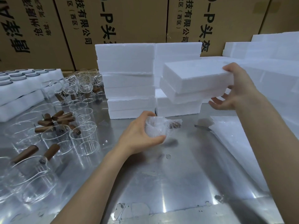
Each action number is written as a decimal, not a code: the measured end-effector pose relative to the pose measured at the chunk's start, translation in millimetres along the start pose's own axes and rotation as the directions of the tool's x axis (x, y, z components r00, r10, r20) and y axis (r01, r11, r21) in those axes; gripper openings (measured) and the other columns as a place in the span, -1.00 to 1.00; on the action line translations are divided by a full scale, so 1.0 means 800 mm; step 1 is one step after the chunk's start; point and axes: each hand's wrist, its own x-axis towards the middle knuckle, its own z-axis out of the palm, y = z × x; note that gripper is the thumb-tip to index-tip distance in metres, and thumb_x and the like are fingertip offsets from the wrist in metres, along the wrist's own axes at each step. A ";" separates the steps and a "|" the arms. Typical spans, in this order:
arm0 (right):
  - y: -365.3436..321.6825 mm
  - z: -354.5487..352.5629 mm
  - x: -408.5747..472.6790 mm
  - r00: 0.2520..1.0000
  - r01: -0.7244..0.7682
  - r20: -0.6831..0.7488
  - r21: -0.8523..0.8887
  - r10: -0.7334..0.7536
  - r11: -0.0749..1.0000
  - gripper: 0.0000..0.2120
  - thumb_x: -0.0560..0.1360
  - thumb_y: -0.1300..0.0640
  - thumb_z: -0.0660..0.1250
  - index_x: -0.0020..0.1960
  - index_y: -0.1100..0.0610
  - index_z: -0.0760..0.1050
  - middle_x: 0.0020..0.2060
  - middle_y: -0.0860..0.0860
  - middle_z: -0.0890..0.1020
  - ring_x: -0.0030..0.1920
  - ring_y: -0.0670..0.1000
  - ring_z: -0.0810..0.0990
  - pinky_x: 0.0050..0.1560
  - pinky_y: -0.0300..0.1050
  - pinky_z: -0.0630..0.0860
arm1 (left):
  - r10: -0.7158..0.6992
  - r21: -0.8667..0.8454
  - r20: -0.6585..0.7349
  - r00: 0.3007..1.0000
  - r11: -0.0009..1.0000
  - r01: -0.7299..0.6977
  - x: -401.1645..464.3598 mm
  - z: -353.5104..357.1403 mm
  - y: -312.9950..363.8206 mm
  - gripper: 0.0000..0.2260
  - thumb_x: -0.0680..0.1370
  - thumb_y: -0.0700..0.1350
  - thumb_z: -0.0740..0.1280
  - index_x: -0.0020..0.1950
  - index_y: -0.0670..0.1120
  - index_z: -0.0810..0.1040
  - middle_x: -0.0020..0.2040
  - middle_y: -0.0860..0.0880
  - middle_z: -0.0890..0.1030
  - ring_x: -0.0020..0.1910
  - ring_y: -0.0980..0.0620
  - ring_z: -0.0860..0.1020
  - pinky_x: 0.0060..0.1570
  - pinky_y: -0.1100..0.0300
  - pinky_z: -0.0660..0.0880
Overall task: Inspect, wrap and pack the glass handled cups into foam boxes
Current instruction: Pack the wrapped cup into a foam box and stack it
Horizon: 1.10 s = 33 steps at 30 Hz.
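My left hand (139, 132) grips a glass cup wrapped in bubble wrap (156, 129) just above the steel table; its wrapped brown handle points right. My right hand (234, 89) holds a closed white foam box (195, 81) by its right end, thumb on top and fingers underneath, lifted and tilted above a short stack of foam boxes (178, 105). Several bare glass cups with brown wooden handles (53, 126) stand and lie on the left side of the table.
A taller stack of foam boxes (127, 78) stands at the centre back. More foam boxes (262, 50) pile up at the right. Sheets of white wrap (258, 143) lie on the right. White foam trays (21, 88) sit at far left. Printed cardboard cartons (113, 21) wall off the back.
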 end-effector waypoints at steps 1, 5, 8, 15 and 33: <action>0.005 -0.012 -0.005 0.999 -0.008 0.035 -0.022 0.008 1.000 -0.53 0.31 -0.10 0.38 0.16 0.00 0.39 0.00 0.04 0.46 -0.01 0.11 0.51 -0.15 0.04 0.53 | -0.029 0.002 -0.030 0.999 1.000 0.029 0.001 -0.003 -0.001 -0.34 0.15 0.28 0.35 0.21 0.15 0.36 0.05 0.12 0.52 -0.04 0.06 0.51 -0.02 0.16 0.48; 0.037 -0.046 -0.024 0.992 -0.018 0.117 -0.162 0.037 0.987 -0.44 0.34 -0.09 0.41 0.28 0.03 0.38 0.05 0.07 0.50 -0.02 0.14 0.57 -0.17 0.00 0.57 | -0.169 0.117 -0.154 0.974 0.975 0.188 0.005 -0.013 -0.011 -0.42 0.27 0.18 0.45 0.20 0.07 0.35 0.05 0.05 0.52 0.04 -0.05 0.52 -0.02 0.13 0.45; 0.062 -0.053 -0.034 0.991 0.006 0.133 -0.242 0.027 0.970 -0.56 0.38 -0.05 0.42 0.21 0.01 0.44 0.03 0.08 0.49 -0.12 0.12 0.59 -0.27 -0.08 0.57 | -0.235 0.194 -0.255 0.938 0.938 0.288 0.006 -0.018 -0.019 -0.46 0.30 0.15 0.45 0.16 0.03 0.32 0.06 -0.01 0.52 0.08 -0.13 0.53 -0.03 0.09 0.43; 0.091 -0.047 -0.041 0.989 0.022 0.131 -0.566 0.063 0.824 -0.61 0.45 -0.11 0.36 0.19 0.06 0.46 -0.01 0.07 0.56 0.03 0.07 0.56 -0.17 -0.10 0.53 | -0.290 0.218 -0.378 0.879 0.895 0.389 0.007 -0.028 -0.031 -0.45 0.33 0.19 0.43 0.15 -0.05 0.31 0.14 -0.10 0.54 0.10 -0.21 0.53 -0.14 0.08 0.34; 0.036 -0.119 0.006 0.943 0.082 -0.195 -0.649 -0.270 0.756 -0.69 0.50 -0.09 0.26 0.08 0.12 0.46 -0.06 0.14 0.55 -0.24 0.07 0.45 -0.29 -0.13 0.25 | -0.327 0.208 -0.348 0.878 0.887 0.413 0.012 -0.031 -0.037 -0.40 0.34 0.13 0.45 0.25 -0.05 0.28 0.17 -0.07 0.51 0.05 -0.13 0.49 -0.14 0.09 0.29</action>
